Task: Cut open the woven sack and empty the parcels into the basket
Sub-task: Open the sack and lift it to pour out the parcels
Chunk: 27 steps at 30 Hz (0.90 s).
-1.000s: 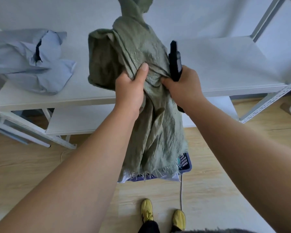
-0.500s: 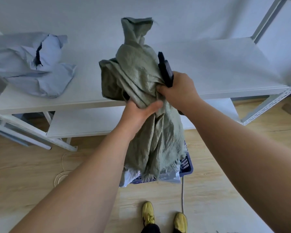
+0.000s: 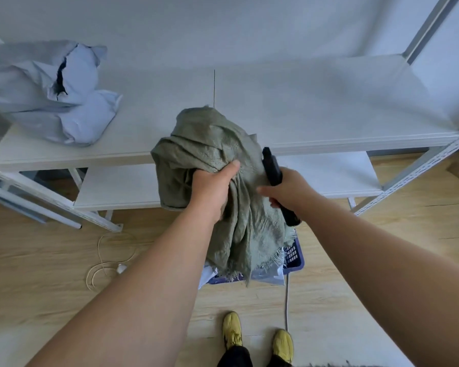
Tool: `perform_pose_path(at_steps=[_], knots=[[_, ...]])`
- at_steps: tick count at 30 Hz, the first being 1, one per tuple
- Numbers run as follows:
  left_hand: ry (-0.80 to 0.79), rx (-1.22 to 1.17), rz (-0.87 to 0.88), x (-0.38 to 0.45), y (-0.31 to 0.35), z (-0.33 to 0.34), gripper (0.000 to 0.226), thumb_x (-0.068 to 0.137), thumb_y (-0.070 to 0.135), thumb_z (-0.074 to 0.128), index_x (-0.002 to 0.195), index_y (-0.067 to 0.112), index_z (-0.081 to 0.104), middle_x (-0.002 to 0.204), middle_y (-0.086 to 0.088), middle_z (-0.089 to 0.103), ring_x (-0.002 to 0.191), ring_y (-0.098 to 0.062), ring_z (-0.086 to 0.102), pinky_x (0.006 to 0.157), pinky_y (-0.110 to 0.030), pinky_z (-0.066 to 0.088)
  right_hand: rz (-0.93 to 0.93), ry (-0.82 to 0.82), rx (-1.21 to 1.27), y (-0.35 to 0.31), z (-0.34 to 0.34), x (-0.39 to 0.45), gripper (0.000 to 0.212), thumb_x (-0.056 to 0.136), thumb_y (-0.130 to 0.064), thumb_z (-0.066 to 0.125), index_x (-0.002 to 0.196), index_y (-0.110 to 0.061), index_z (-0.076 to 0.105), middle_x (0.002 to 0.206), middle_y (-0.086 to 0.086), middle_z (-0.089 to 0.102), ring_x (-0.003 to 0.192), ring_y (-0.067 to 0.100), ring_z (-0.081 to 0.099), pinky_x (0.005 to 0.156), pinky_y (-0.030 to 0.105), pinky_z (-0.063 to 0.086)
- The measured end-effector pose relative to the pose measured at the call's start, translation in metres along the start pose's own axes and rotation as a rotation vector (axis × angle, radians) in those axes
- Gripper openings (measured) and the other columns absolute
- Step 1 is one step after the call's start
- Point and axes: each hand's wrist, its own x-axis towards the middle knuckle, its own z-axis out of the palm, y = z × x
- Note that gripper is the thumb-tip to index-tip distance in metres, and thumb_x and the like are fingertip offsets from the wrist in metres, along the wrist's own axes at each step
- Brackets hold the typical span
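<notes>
A limp green woven sack (image 3: 210, 144) hangs bunched in front of the shelf, its frayed cut edge trailing down over a blue basket (image 3: 294, 258) on the floor. My left hand (image 3: 212, 189) grips a fold of the sack near its middle. My right hand (image 3: 286, 189) holds a black cutter (image 3: 272, 168) and sits against the sack's right side; whether its fingers still pinch the cloth is unclear. White and clear parcels (image 3: 268, 274) show in the basket beneath the sack; most of the basket is hidden.
A white metal shelf unit (image 3: 316, 109) stands ahead, with a torn pale-blue bag (image 3: 51, 91) on its top board at the left. A loose cord (image 3: 104, 268) lies on the wooden floor, and a white cable (image 3: 286, 300) runs past my yellow shoes (image 3: 257, 337).
The sack has dropped and collapsed lower; its top no longer stands tall. Both hands have come down with it, and the left hand has regripped higher on the folds.
</notes>
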Motion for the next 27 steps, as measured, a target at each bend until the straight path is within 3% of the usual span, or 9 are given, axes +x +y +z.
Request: perform_pose_path(at_steps=[2, 5, 7, 10, 13, 16, 20, 24, 27], knots=[[-0.072, -0.007, 0.013, -0.004, 0.0, 0.007, 0.027, 0.084, 0.022, 0.074, 0.109, 0.019, 0.064, 0.111, 0.006, 0.068, 0.104, -0.012, 0.063, 0.099, -0.034, 0.046, 0.037, 0.144, 0.142, 0.006, -0.002, 0.002, 0.019, 0.084, -0.013, 0.071, 0.085, -0.015, 0.052, 0.067, 0.006, 0.056, 0.05, 0.017, 0.052, 0.052, 0.027, 0.048], [-0.099, -0.016, 0.025, -0.007, 0.005, 0.02, 0.054, 0.069, 0.041, 0.079, 0.117, 0.021, 0.065, 0.116, 0.007, 0.069, 0.11, -0.015, 0.063, 0.102, -0.042, 0.047, -0.076, 0.443, 0.221, -0.014, -0.018, 0.001, 0.022, 0.084, -0.013, 0.064, 0.078, -0.025, 0.046, 0.071, 0.003, 0.056, 0.063, 0.025, 0.057, 0.062, 0.037, 0.05], [-0.089, -0.092, 0.038, -0.004, 0.008, 0.025, 0.067, 0.057, 0.049, 0.08, 0.117, 0.023, 0.065, 0.116, 0.006, 0.07, 0.109, -0.018, 0.064, 0.1, -0.044, 0.048, -0.218, 0.533, 0.22, -0.032, -0.022, -0.005, 0.022, 0.083, -0.009, 0.056, 0.081, -0.027, 0.045, 0.073, 0.001, 0.055, 0.068, 0.026, 0.057, 0.058, 0.031, 0.045], [-0.083, -0.115, 0.021, -0.003, 0.006, 0.025, 0.073, 0.053, 0.053, 0.078, 0.119, 0.025, 0.064, 0.119, 0.007, 0.068, 0.111, -0.018, 0.063, 0.101, -0.043, 0.047, -0.279, 0.488, 0.065, -0.041, -0.02, -0.011, 0.017, 0.085, -0.007, 0.052, 0.093, -0.02, 0.046, 0.074, -0.005, 0.05, 0.067, 0.02, 0.052, 0.054, 0.027, 0.034], [-0.084, -0.129, 0.027, -0.005, 0.003, 0.022, 0.078, 0.05, 0.056, 0.08, 0.121, 0.026, 0.063, 0.12, 0.007, 0.067, 0.112, -0.018, 0.062, 0.102, -0.044, 0.046, -0.276, 0.488, 0.036, -0.044, -0.024, -0.015, 0.015, 0.085, -0.009, 0.055, 0.095, -0.017, 0.047, 0.075, -0.004, 0.049, 0.073, 0.023, 0.05, 0.057, 0.029, 0.033], [-0.091, -0.149, 0.093, -0.002, 0.012, 0.024, 0.069, 0.06, 0.049, 0.08, 0.123, 0.026, 0.062, 0.122, 0.007, 0.066, 0.114, -0.016, 0.062, 0.103, -0.042, 0.046, -0.364, 0.534, 0.104, -0.051, -0.025, -0.02, 0.017, 0.085, -0.006, 0.052, 0.093, -0.019, 0.046, 0.074, -0.008, 0.049, 0.065, 0.011, 0.047, 0.051, 0.025, 0.03], [-0.124, -0.127, 0.068, -0.002, 0.016, 0.022, 0.067, 0.059, 0.048, 0.082, 0.119, 0.023, 0.064, 0.118, 0.006, 0.069, 0.111, -0.016, 0.064, 0.102, -0.042, 0.046, -0.349, 0.514, -0.039, -0.064, -0.035, -0.019, 0.01, 0.087, -0.01, 0.051, 0.093, -0.015, 0.045, 0.072, -0.006, 0.047, 0.066, 0.019, 0.047, 0.048, 0.026, 0.031], [-0.083, -0.2, 0.079, -0.001, 0.016, 0.023, 0.045, 0.075, 0.035, 0.078, 0.115, 0.021, 0.065, 0.116, 0.004, 0.07, 0.108, -0.016, 0.065, 0.1, -0.04, 0.048, -0.497, 0.507, 0.019, -0.079, -0.034, -0.021, 0.015, 0.086, -0.008, 0.051, 0.094, -0.02, 0.046, 0.075, -0.011, 0.05, 0.067, 0.005, 0.049, 0.051, 0.015, 0.037], [0.002, -0.093, 0.067, -0.001, 0.014, 0.015, 0.034, 0.074, 0.037, 0.078, 0.104, 0.027, 0.066, 0.111, 0.006, 0.07, 0.105, -0.015, 0.065, 0.101, -0.04, 0.048, -0.37, 0.391, -0.141, -0.07, -0.033, -0.01, 0.014, 0.089, -0.017, 0.057, 0.085, -0.02, 0.044, 0.075, -0.004, 0.051, 0.073, 0.023, 0.055, 0.057, 0.031, 0.043]])
